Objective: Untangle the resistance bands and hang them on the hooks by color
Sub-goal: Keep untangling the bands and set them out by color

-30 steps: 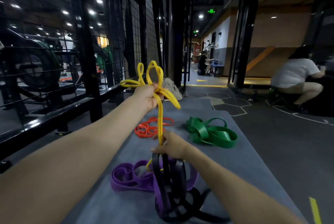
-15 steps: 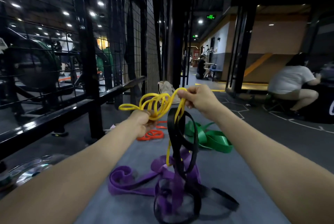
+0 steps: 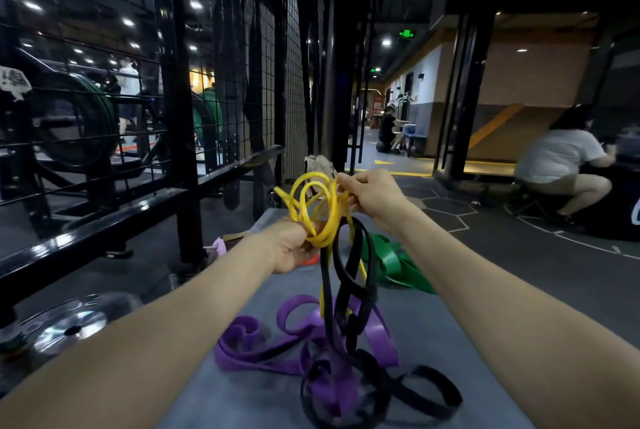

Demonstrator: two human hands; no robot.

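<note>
Here the yellow band (image 3: 313, 210) is thin and bunched in loose loops, held up above the grey desk (image 3: 450, 335). The left hand (image 3: 294, 248) grips its lower coils; the right hand (image 3: 372, 194) pinches the upper loops, the two hands close together. A strand of it drops straight down through the black band (image 3: 360, 286) into the purple band (image 3: 311, 321), blurred below. The green band (image 3: 394, 262) lies behind; the orange band (image 3: 310, 260) is nearly hidden by the left hand.

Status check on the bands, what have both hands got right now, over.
Left hand and right hand both gripping yellow band, lifted. Black band looped through it, dragging purple band. Green band lies separate on mat.
</note>
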